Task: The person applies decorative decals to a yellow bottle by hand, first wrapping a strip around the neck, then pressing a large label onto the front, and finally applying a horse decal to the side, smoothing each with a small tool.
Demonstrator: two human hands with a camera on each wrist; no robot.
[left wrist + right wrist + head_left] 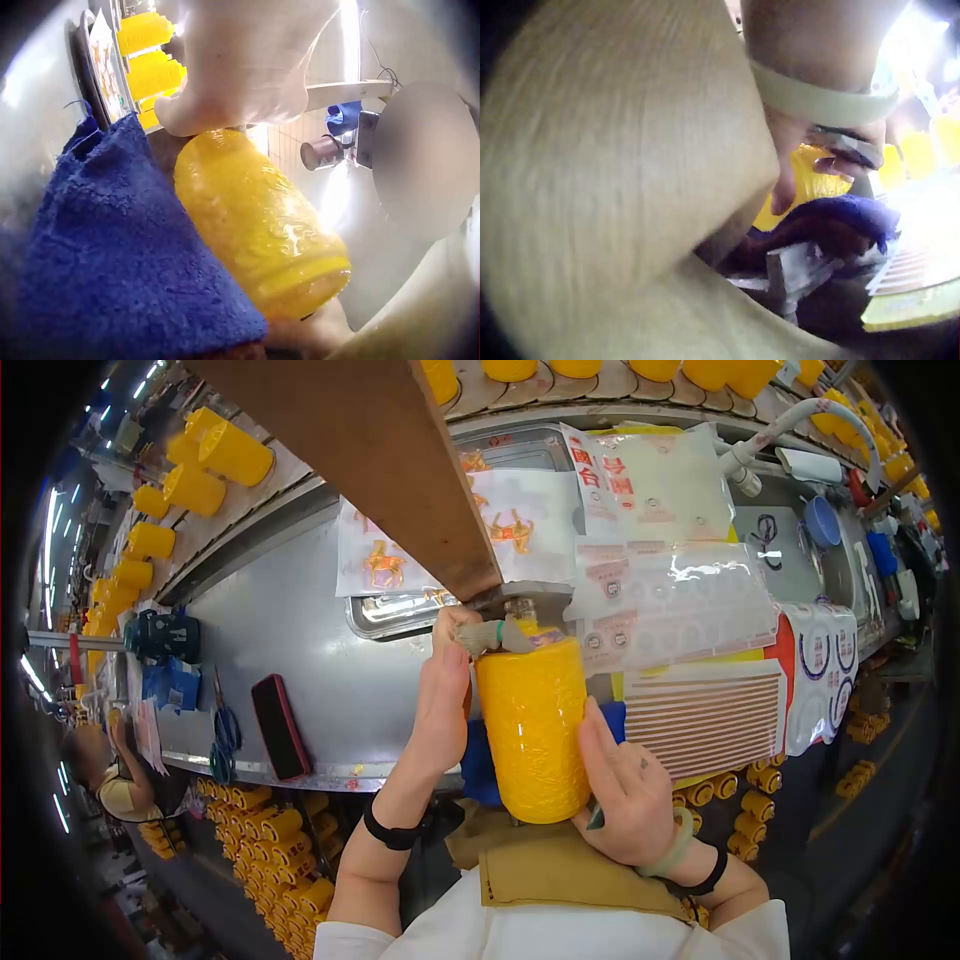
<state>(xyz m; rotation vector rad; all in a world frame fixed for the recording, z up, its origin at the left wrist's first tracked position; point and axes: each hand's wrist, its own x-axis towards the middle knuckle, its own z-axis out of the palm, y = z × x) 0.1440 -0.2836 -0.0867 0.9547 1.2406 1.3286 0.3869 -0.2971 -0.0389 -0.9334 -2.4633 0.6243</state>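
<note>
A glossy yellow bottle (pixel 532 730) stands tilted over the table's front edge, its narrow neck at the far end. My left hand (pixel 443 695) grips it by the neck, beside a greyish bundle (pixel 480 637); in the left wrist view the left hand (pixel 240 67) covers the neck of the bottle (pixel 255 217). My right hand (pixel 630 795) touches the bottle's lower right side with extended fingers and keeps a slim tool (pixel 597 818) tucked in the palm. In the right wrist view the tool (pixel 847 146) lies across the right hand (pixel 787 142). The left fingertips are partly hidden.
A brown beam (pixel 390 470) slants down to the bottle's neck. Blue cloth (pixel 480 765) lies behind the bottle. Left are a phone (pixel 280 727) and scissors (pixel 224 730); right, sticker sheets (pixel 670 600) and a striped sheet (pixel 705 720). A tray (pixel 375 618) sits behind.
</note>
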